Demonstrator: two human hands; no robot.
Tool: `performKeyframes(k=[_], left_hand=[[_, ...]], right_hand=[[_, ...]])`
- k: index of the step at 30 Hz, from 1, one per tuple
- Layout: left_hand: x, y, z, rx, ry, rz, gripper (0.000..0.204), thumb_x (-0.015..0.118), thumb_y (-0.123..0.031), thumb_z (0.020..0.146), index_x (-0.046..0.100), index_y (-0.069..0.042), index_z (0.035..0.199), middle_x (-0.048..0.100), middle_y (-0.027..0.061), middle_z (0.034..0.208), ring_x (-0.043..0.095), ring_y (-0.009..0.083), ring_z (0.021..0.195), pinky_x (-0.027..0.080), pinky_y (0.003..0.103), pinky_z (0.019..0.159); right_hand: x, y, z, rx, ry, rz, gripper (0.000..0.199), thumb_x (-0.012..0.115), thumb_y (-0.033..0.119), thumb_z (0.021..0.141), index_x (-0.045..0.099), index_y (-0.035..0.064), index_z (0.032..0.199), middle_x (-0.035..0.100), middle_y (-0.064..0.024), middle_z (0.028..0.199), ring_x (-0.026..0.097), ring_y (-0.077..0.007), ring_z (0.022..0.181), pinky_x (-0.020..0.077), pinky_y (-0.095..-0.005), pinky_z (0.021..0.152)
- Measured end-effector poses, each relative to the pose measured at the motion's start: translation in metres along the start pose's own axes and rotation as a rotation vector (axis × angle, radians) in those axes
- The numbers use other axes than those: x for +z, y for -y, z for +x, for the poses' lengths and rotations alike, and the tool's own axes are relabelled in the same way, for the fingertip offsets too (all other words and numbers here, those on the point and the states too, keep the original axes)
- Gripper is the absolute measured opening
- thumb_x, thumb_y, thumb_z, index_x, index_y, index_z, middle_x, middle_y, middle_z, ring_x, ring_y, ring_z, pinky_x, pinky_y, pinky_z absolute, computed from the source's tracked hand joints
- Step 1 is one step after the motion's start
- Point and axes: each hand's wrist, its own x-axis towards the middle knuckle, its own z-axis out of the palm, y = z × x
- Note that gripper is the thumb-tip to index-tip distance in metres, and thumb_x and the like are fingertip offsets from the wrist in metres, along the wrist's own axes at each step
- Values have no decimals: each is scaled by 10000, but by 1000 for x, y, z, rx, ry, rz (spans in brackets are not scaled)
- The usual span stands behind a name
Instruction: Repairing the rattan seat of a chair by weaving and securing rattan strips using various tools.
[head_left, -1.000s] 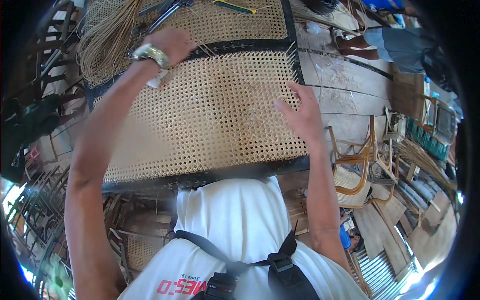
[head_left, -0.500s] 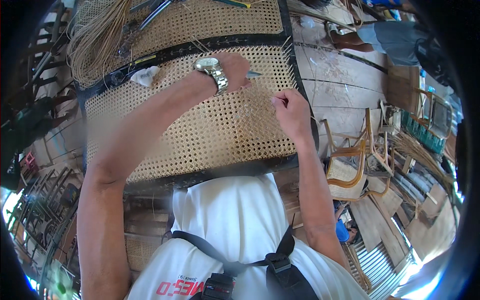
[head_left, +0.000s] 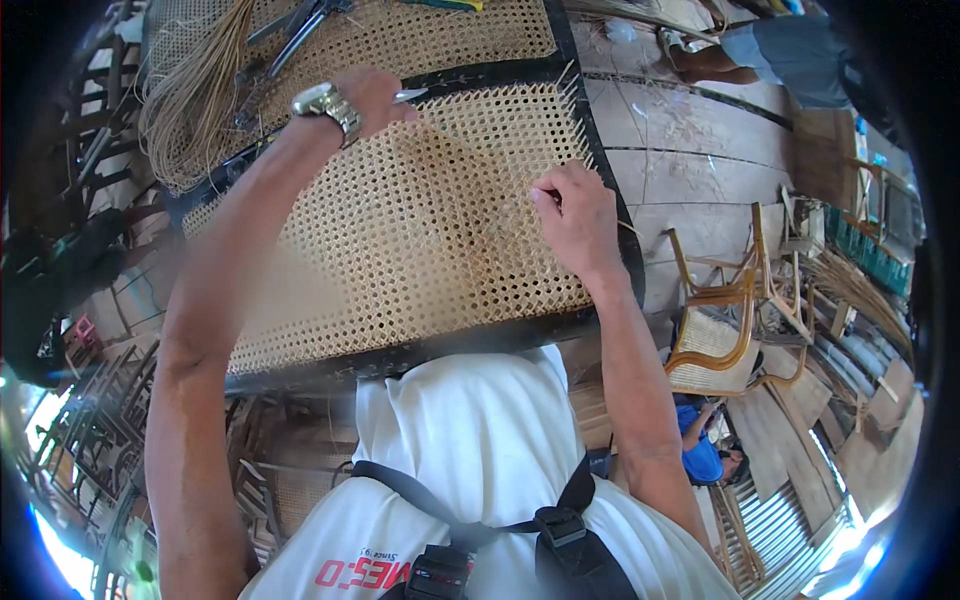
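Note:
A woven cane panel (head_left: 400, 260) in a black frame lies in front of me. My left hand (head_left: 372, 100), with a metal watch at its wrist, is closed over the panel's far side. A small pointed metal blade (head_left: 410, 95) sticks out of its fist toward the right; the handle is hidden. My right hand (head_left: 582, 218) rests low over the panel's right part, thumb and fingers pinched together. What they hold, if anything, I cannot make out. Loose cane ends (head_left: 572, 95) stand out along the panel's right edge.
A bundle of long cane strands (head_left: 190, 110) and a dark hand tool (head_left: 305, 35) lie beyond the panel. Wooden chair frames (head_left: 715, 330) stand to the right. A person in grey shorts (head_left: 785, 60) is at far right; another in blue (head_left: 700, 455) sits at lower right.
My left hand has moved left and away from me, with the blade still in it. My right hand has stayed near the right edge, pinched. The view has shifted slightly.

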Motion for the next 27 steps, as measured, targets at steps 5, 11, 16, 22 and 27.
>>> performKeyframes(k=[5, 11, 16, 22, 27], left_hand=[[-12, -78, 3, 74, 175, -20, 537, 671, -580, 896, 698, -48, 831, 681, 145, 729, 671, 288, 660, 524, 421, 633], [17, -105, -2, 95, 71, -122, 360, 639, -425, 963, 709, -72, 960, 711, 134, 827, 695, 272, 755, 539, 417, 667], [19, -71, -1, 104, 113, -192, 347, 582, -431, 993, 677, -100, 954, 696, 106, 850, 685, 258, 842, 533, 403, 762], [29, -58, 7, 80, 29, -206, 461, 632, -548, 931, 684, -91, 888, 687, 126, 827, 679, 308, 818, 519, 443, 750], [16, 2, -24, -257, -56, -236, 446, 653, -536, 932, 702, -93, 917, 643, 81, 747, 577, 206, 632, 472, 440, 626]], right_hand=[[-8, -11, 0, 189, 105, 175, 72, 682, 189, 854, 678, 126, 888, 655, -35, 950, 622, -280, 972, 428, -455, 826], [-4, 16, 5, 240, 54, -106, 101, 710, 99, 858, 694, 46, 942, 688, -104, 940, 676, -262, 852, 524, -358, 766], [-20, -3, 1, 345, 204, 217, 196, 682, 184, 884, 695, 53, 1029, 663, -89, 968, 622, -279, 997, 450, -418, 892], [-26, -8, -2, 141, 129, 261, 338, 678, 202, 892, 678, 52, 1195, 635, -109, 1043, 594, -287, 1026, 464, -386, 952], [-7, 7, -2, -29, -117, -115, 322, 653, 219, 902, 693, 78, 1188, 636, -120, 1059, 592, -299, 1063, 464, -406, 967]])
